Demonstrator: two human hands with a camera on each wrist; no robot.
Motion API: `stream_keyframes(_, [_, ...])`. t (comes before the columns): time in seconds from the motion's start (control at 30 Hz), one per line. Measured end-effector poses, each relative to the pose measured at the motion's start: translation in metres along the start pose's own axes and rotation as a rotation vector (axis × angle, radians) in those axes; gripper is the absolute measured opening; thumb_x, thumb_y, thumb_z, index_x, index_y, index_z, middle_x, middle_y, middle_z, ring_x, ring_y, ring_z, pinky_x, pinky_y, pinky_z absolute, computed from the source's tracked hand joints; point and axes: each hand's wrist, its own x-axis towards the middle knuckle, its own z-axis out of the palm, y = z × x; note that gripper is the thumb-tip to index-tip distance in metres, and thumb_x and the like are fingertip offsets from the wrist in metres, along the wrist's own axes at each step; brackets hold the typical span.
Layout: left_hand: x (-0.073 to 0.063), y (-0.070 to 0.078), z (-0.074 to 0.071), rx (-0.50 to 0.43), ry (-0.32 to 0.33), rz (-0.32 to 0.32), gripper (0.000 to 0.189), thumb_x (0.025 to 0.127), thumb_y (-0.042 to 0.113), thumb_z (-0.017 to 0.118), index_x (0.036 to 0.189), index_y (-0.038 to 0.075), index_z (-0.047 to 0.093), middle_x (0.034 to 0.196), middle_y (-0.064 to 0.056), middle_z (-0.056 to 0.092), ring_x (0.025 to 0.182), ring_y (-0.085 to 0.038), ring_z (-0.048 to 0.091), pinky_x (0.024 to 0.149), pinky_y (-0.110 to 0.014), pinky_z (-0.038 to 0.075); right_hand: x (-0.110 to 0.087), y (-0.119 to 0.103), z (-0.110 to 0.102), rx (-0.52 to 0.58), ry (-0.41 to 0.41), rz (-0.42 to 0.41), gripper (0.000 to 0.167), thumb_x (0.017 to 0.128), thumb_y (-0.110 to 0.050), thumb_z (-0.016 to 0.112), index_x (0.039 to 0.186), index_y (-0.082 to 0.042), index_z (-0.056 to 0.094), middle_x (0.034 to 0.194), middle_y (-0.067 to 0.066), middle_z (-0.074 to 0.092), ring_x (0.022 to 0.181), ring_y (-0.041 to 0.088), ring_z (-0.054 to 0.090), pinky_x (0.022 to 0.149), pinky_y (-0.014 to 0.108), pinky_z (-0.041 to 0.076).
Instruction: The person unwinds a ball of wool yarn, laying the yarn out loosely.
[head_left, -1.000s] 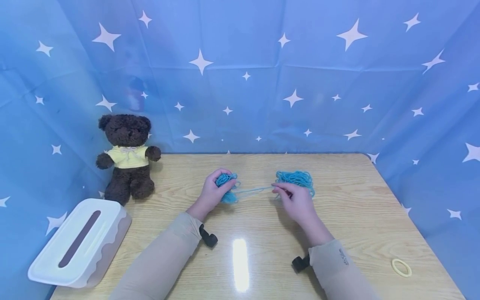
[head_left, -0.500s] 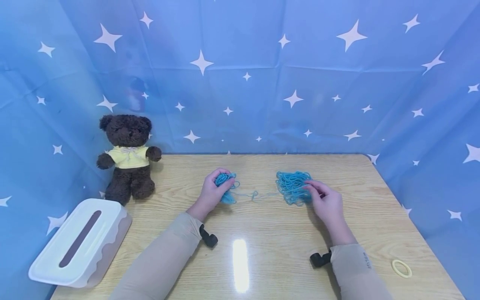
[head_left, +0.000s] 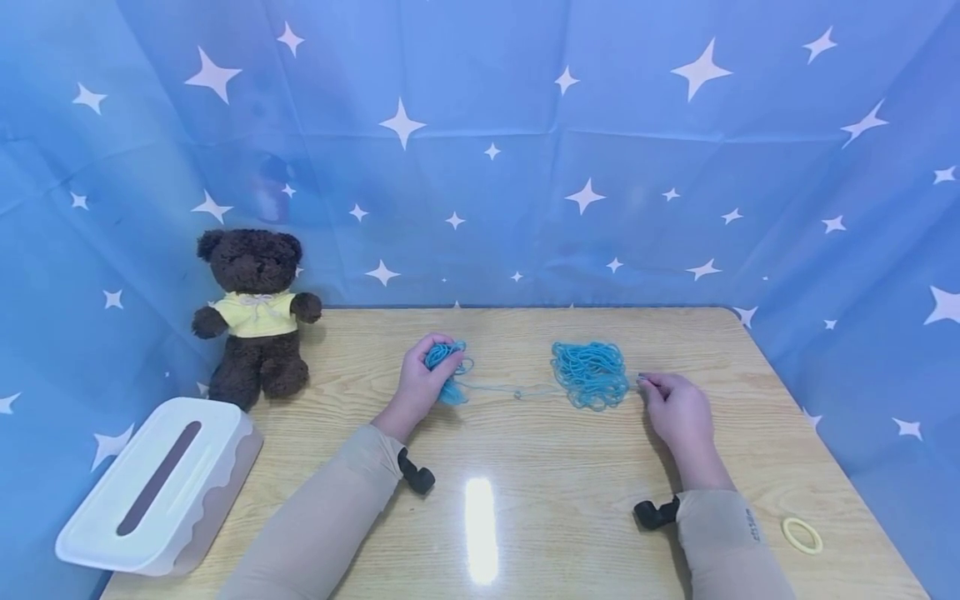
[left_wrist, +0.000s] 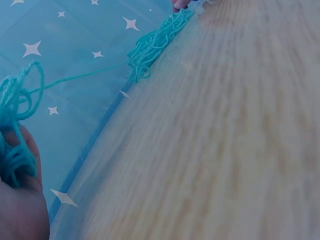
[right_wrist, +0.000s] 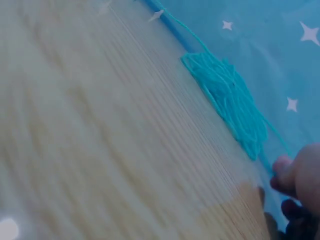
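Observation:
A bundle of turquoise yarn is gripped in my left hand, loops poking out past the thumb. To its right a flat pile of the same yarn lies on the wooden table. One loose strand runs between bundle and pile. My right hand is just right of the pile, thumb and fingertips together. From the pile's near end a yarn strand leads to that hand in the right wrist view, where the fingers pinch it.
A brown teddy bear in a yellow top sits at the back left. In front of it stands a white tissue box with a slotted lid. A pale yellow ring lies at the right. Behind hangs a blue starry curtain.
My right hand has moved right, from the strand between bundle and pile, across the pile to beyond its right side. The strand between them has slackened. My left hand has shifted slightly left.

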Motion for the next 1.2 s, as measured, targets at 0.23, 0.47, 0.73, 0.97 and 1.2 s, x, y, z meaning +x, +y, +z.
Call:
stream_keyframes(0.23, [0.001,-0.001,0.0,0.02,-0.022,-0.004,0.017,0.106,0.016,0.074,0.115,0.002,0.069,0.102,0.005,0.067,0.087,-0.01,0.062,0.075,-0.021,0.057,-0.007,-0.029,0.002,0.039,0.092,-0.056,0.032,0.109,-0.009,0.06,0.138,-0.004,0.073,0.13,0.024,0.072,0.099,0.039,0.071,0.081,0.047,0.056])
stream_keyframes(0.47, [0.0,0.0,0.0,0.034,-0.027,-0.004,0.016,0.105,0.015,0.074,0.116,0.004,0.069,0.101,0.004,0.066,0.087,-0.01,0.061,0.075,-0.021,0.056,-0.023,-0.087,0.029,0.065,-0.079,-0.404,0.028,0.107,-0.022,0.073,0.131,-0.008,0.078,0.131,0.016,0.078,0.107,0.037,0.075,0.091,0.056,0.062])
stream_keyframes(0.73, [0.0,-0.001,0.0,0.034,-0.028,-0.012,0.018,0.105,0.016,0.075,0.117,0.004,0.068,0.104,0.003,0.067,0.09,-0.011,0.063,0.077,-0.021,0.057,-0.029,-0.122,0.06,-0.077,-0.306,-0.423,0.025,0.102,-0.033,0.08,0.122,-0.018,0.083,0.123,0.004,0.079,0.123,0.033,0.073,0.107,0.056,0.06])
stream_keyframes(0.97, [0.001,0.0,0.0,0.029,-0.022,-0.007,0.018,0.105,0.015,0.075,0.117,0.003,0.068,0.104,0.003,0.067,0.088,-0.01,0.062,0.075,-0.021,0.057,-0.029,-0.125,0.065,-0.112,-0.31,-0.447,0.011,0.101,-0.028,0.082,0.107,-0.02,0.085,0.106,-0.001,0.076,0.101,0.024,0.072,0.093,0.048,0.063])
stream_keyframes(1.2, [0.001,0.0,0.0,0.008,0.019,0.008,0.016,0.105,0.012,0.074,0.116,0.002,0.069,0.097,0.006,0.067,0.081,-0.008,0.061,0.072,-0.021,0.055,-0.017,-0.113,0.051,-0.022,-0.288,-0.387,0.013,0.106,-0.027,0.076,0.112,-0.019,0.084,0.117,0.005,0.08,0.119,0.037,0.073,0.103,0.06,0.059])
